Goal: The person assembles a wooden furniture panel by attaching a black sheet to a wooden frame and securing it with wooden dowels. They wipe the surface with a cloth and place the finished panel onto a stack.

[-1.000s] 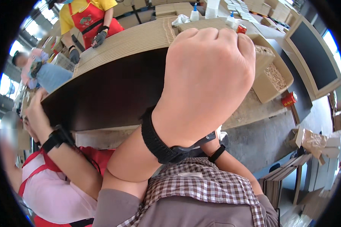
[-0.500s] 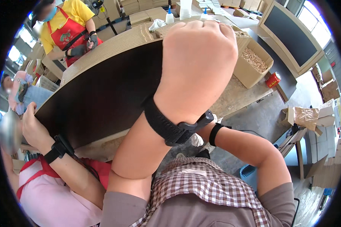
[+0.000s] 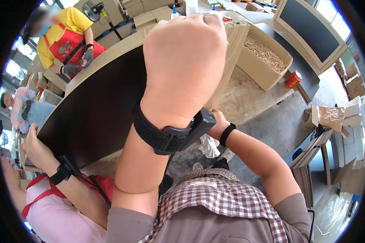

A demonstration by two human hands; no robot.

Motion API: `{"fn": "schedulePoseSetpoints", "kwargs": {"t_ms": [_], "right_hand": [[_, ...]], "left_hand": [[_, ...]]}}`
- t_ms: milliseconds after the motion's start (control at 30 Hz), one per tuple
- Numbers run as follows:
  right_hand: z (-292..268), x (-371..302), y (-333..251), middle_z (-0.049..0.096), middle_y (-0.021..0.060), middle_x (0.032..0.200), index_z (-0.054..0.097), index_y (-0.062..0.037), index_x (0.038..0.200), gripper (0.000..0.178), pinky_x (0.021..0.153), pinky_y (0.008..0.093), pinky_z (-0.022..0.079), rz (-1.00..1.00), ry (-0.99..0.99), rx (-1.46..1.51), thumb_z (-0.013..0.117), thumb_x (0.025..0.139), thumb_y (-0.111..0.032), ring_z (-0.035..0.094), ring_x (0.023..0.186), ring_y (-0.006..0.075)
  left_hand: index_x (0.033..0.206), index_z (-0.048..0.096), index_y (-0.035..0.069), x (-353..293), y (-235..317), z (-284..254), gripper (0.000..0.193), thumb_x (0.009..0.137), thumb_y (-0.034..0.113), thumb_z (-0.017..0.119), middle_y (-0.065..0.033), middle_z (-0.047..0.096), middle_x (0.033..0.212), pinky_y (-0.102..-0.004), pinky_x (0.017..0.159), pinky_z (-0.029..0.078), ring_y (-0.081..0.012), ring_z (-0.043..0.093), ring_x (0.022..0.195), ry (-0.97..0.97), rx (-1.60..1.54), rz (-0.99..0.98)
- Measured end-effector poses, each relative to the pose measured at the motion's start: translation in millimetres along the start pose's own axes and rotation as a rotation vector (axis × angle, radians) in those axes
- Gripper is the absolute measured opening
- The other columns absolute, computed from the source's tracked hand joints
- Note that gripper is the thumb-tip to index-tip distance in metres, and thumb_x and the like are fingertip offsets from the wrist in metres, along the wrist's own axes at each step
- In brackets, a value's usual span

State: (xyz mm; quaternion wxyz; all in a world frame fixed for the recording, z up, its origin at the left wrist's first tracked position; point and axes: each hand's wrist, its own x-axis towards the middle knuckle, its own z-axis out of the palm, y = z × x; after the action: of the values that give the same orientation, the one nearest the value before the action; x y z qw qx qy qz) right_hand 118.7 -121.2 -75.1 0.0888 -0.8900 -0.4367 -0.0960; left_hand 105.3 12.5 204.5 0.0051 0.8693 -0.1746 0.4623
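Observation:
A large dark panel with light-coloured edges spans the middle and left of the view. My left hand reaches across to its far right end, fingers curled down over the edge and out of sight. At the panel's near right end is my right hand, closed at the corner and partly hidden behind my left wrist. A black device is strapped to my left wrist. On the left, a co-worker's hand, below a pink sleeve, is at the panel's other end.
A cardboard box of small wooden dowels stands on the workbench, near a red can. Glue bottles are at the back. A framed dark board leans beyond. Another person in a red apron stands across.
My left hand has shifted left with the panel's right end. More of the workbench, the dowel box and my right hand shows now. The person across has shifted slightly left in view.

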Motion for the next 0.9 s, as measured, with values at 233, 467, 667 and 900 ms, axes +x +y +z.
{"fn": "schedulePoseSetpoints", "kwargs": {"t_ms": [233, 467, 667, 900], "right_hand": [[16.0, -21.1, -25.4, 0.064, 0.0098, 0.087, 0.057, -0.0067, 0.101, 0.024, 0.077, 0.0405, 0.048, 0.260, 0.107, 0.296, 0.058, 0.079, -0.015, 0.063, 0.086, 0.0290], [46.9, -29.8, -28.8, 0.057, 0.0095, 0.089, 0.052, -0.0078, 0.121, 0.045, 0.077, 0.0414, 0.048, 0.251, 0.248, 0.241, 0.061, 0.076, -0.011, 0.058, 0.085, 0.0298], [30.5, -28.6, -33.0, 0.054, 0.0107, 0.085, 0.054, -0.0040, 0.116, 0.037, 0.065, 0.0383, 0.051, 0.205, 0.329, 0.225, 0.059, 0.079, -0.010, 0.059, 0.077, 0.0275], [3.0, -2.1, -44.4, 0.062, 0.0203, 0.078, 0.059, -0.0022, 0.082, 0.024, 0.062, 0.0459, 0.049, 0.672, 0.426, 0.602, 0.067, 0.082, -0.025, 0.061, 0.070, 0.0388]], "left_hand": [[0.098, 0.063, 0.006, -2.2, -2.8, -12.7, 0.031, 0.077, 0.027, 0.070, -0.0094, 0.065, 0.080, -0.0368, 0.063, 0.050, -0.0273, 0.064, 0.074, -0.074, 0.094, -0.024], [0.097, 0.062, 0.005, -2.0, 2.6, -3.4, 0.030, 0.077, 0.026, 0.070, -0.0080, 0.064, 0.079, -0.0359, 0.064, 0.049, -0.0265, 0.063, 0.074, -0.036, 0.071, 0.016], [0.092, 0.062, 0.006, -2.5, 1.4, 2.3, 0.027, 0.076, 0.025, 0.071, -0.0082, 0.064, 0.077, -0.0357, 0.063, 0.049, -0.0264, 0.063, 0.073, -0.026, 0.059, 0.033], [0.087, 0.061, 0.006, -2.7, -5.7, -2.9, 0.025, 0.075, 0.025, 0.072, -0.0080, 0.064, 0.076, -0.0353, 0.061, 0.049, -0.0266, 0.063, 0.073, -0.003, 0.083, 0.031]]}}
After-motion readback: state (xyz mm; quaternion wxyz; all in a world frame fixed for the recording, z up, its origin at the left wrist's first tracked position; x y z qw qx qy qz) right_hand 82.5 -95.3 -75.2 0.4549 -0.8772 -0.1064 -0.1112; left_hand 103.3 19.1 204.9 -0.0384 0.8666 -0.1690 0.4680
